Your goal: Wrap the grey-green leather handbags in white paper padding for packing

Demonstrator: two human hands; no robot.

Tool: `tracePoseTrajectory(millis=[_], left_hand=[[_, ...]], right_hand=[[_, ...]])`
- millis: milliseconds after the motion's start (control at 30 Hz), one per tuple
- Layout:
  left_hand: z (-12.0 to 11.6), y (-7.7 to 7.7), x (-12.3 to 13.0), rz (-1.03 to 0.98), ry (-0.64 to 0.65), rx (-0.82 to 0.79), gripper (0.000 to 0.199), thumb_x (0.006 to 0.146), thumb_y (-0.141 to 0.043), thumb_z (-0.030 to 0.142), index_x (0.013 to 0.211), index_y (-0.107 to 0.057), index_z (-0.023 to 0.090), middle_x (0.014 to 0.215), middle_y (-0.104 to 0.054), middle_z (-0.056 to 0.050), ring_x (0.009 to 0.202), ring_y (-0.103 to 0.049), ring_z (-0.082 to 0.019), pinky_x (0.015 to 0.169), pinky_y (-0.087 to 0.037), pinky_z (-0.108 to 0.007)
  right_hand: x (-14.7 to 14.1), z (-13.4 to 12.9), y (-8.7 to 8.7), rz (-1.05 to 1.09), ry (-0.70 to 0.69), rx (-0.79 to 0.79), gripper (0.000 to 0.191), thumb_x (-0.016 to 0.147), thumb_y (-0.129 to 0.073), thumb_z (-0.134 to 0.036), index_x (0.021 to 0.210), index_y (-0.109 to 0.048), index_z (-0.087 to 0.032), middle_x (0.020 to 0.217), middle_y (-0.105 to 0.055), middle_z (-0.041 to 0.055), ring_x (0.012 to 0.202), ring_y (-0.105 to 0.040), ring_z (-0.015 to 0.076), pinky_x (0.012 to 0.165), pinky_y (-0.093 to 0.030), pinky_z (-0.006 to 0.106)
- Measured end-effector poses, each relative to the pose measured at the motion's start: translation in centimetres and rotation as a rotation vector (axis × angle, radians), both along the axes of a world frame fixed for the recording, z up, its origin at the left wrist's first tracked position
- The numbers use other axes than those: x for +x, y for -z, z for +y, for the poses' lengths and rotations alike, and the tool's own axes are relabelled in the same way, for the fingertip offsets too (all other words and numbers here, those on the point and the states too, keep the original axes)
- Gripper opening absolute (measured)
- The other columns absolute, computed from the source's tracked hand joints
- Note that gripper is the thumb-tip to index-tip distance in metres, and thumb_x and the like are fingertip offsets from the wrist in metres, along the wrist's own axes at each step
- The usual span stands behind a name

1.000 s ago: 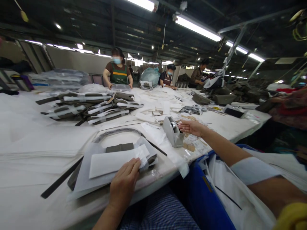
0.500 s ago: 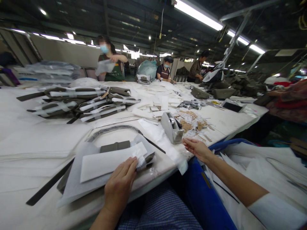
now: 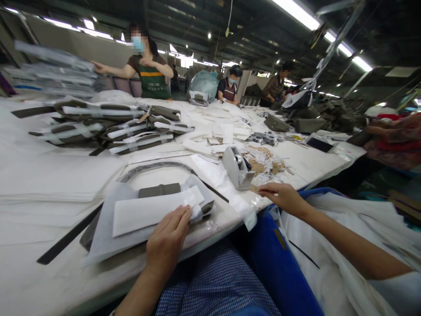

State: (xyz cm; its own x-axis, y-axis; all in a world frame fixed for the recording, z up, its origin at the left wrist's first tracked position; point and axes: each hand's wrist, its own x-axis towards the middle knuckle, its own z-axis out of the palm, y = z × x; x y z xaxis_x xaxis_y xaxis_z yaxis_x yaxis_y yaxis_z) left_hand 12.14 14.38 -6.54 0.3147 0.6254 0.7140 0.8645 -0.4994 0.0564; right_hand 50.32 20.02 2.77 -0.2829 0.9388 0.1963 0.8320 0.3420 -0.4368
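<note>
A dark grey-green bag point(image 3: 159, 190) lies near the table edge, partly covered by a sheet of tissue paper point(image 3: 101, 239) and a white foam strip point(image 3: 148, 212). My left hand point(image 3: 169, 239) rests flat on the right end of that strip, fingers stretched out, over a piece of clear tape. The bag's long strap point(image 3: 70, 235) trails to the left. My right hand point(image 3: 284, 198) is closed in a pinch beside a grey tape dispenser point(image 3: 235, 169). What lies between its fingertips, if anything, is too small to make out; a shiny clear scrap is just below.
Several wrapped bags point(image 3: 108, 125) are heaped at the left, behind stacked white sheets point(image 3: 59, 175). Brown tags point(image 3: 266, 160) lie beyond the dispenser. A blue bin point(image 3: 279, 267) with white sheets stands at the right. Co-workers are across the table, one person point(image 3: 153, 74) beside plastic-wrapped packs point(image 3: 62, 74).
My right hand has shifted slightly right of the dispenser, its fingers now more closed. My left hand stays on the foam strip. The co-worker at the left now reaches toward the wrapped packs.
</note>
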Motion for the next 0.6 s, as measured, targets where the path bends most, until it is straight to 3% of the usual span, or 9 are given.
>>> tracePoseTrajectory(millis=[100,300,467,600], left_hand=[[-0.1,-0.2,0.2,-0.018,0.01,0.0,0.03,0.094,-0.054,0.013,0.123,-0.061,0.018,0.124,-0.068,-0.002,0.113,-0.063,-0.022,0.1,-0.047,-0.035],[-0.3,-0.1,0.2,-0.047,0.003,-0.085,0.03,0.093,-0.056,0.012,0.121,-0.062,0.019,0.125,-0.068,-0.004,0.118,-0.061,-0.022,0.102,-0.048,-0.036],[-0.4,0.0,0.3,-0.053,-0.01,-0.112,0.03,0.093,-0.057,0.015,0.123,-0.06,0.02,0.127,-0.067,-0.004,0.118,-0.06,-0.022,0.103,-0.048,-0.035],[-0.5,0.0,0.4,-0.068,-0.032,-0.113,0.028,0.094,-0.058,0.018,0.122,-0.059,0.02,0.125,-0.067,-0.004,0.116,-0.061,-0.021,0.103,-0.047,-0.035]], right_hand=[[-2.6,-0.8,-2.4,-0.214,-0.315,0.043,0.022,0.095,-0.053,-0.033,0.097,-0.072,-0.022,0.093,-0.074,0.0044,0.084,-0.067,0.0164,0.077,-0.048,0.026],[-11.5,0.9,-5.7,-0.352,-0.732,0.075,0.022,0.094,-0.058,-0.041,0.092,-0.068,-0.021,0.086,-0.07,0.0038,0.076,-0.064,0.0143,0.066,-0.04,0.025],[-18.4,4.1,-5.1,-0.486,-0.961,0.093,0.024,0.089,-0.062,-0.043,0.08,-0.065,-0.02,0.077,-0.067,0.0015,0.068,-0.059,0.014,0.058,-0.031,0.027],[-21.8,5.8,-3.9,-0.629,-1.042,0.027,0.021,0.085,-0.065,-0.04,0.079,-0.065,-0.021,0.079,-0.068,0.0019,0.07,-0.059,0.0155,0.057,-0.028,0.028]])
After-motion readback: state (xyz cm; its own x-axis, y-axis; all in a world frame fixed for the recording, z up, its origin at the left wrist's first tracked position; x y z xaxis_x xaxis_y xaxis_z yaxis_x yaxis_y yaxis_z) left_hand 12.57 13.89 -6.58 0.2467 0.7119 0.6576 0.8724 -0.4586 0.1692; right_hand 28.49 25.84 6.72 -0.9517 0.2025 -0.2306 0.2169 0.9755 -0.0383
